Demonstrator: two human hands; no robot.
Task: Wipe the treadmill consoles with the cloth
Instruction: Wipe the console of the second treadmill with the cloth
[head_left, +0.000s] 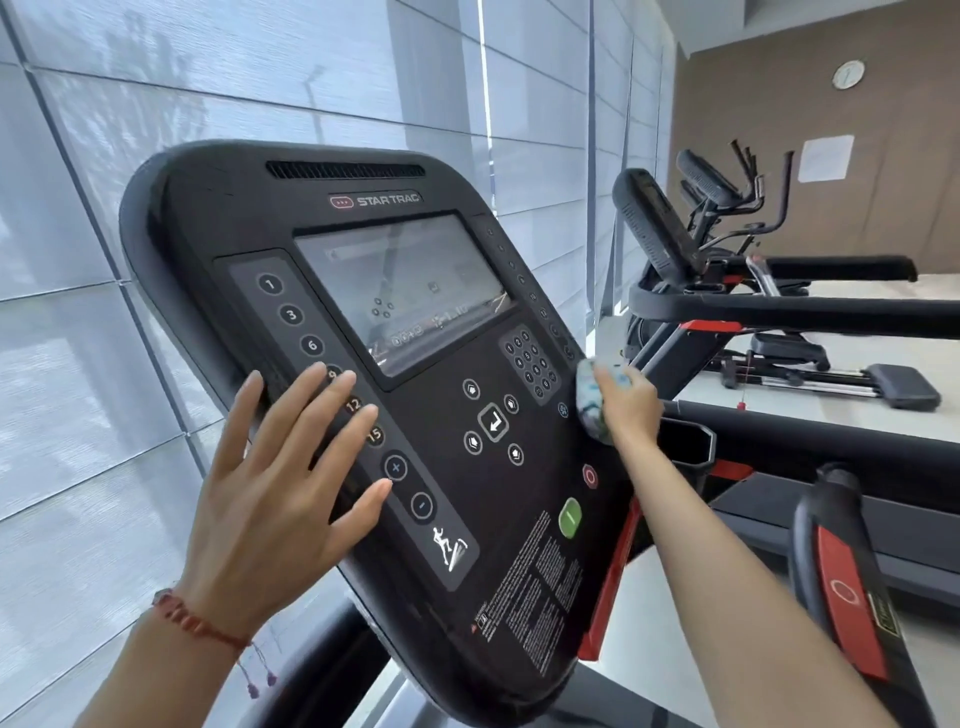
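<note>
- Head view: large black plastic treadmill console (363, 338) with a grey glossy screen fills the middle, tilted back toward the shaded windows on the left and far side.
- Left hand (280, 499) lies flat on the console's left edge, fingers straight and spread, holding nothing; fingertips cover the column of round numbered buttons near 9, 12 and 15.
- Thin red string bracelet (200, 623) on the left wrist, loose ends hanging.
- Right hand (628, 402) at the console's right edge, fingers curled round a bunched pale cloth with blue-green print (592, 402).
- Cloth presses against the console's right rim, just right of the small numeric keypad and above the red round button.
- Green oval button (570, 518) sits below the red one.
- Far right: a second black treadmill console (654, 223), seen from the side, with more gym machines behind it.
- Round white wall clock (848, 74) on the brown far wall.
</note>
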